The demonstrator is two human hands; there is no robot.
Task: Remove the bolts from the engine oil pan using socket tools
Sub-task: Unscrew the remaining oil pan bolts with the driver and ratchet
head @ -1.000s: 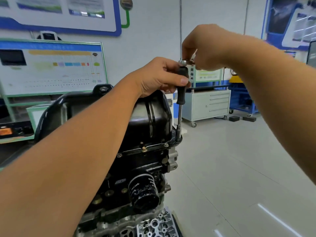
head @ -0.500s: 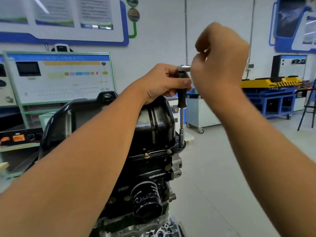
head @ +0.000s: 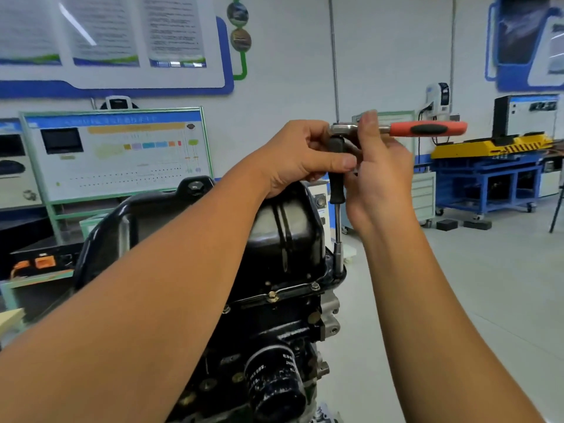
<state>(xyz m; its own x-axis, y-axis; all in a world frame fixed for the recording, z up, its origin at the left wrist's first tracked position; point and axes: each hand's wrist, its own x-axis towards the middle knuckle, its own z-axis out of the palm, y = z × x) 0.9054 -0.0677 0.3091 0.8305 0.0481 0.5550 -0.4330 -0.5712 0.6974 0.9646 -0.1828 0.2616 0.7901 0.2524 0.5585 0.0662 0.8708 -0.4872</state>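
Note:
The black oil pan sits on top of the upturned engine in the middle of the head view. A long socket driver stands upright at the pan's right corner. Its socket rests on a flange bolt. My left hand grips the driver's black handle. A ratchet with a red handle sits on top of the driver and points right. My right hand pinches the ratchet near its metal head. Two bolts show on the front flange.
A black oil filter sticks out of the engine block below the pan. A green-framed training board stands at the left. Behind my hands is a white drawer cabinet. A blue bench with yellow equipment stands at the right. Grey floor lies to the right.
My right hand has come down from above the driver's top to beside it. The ratchet's red handle, hidden before, now shows pointing right. My left hand keeps its grip.

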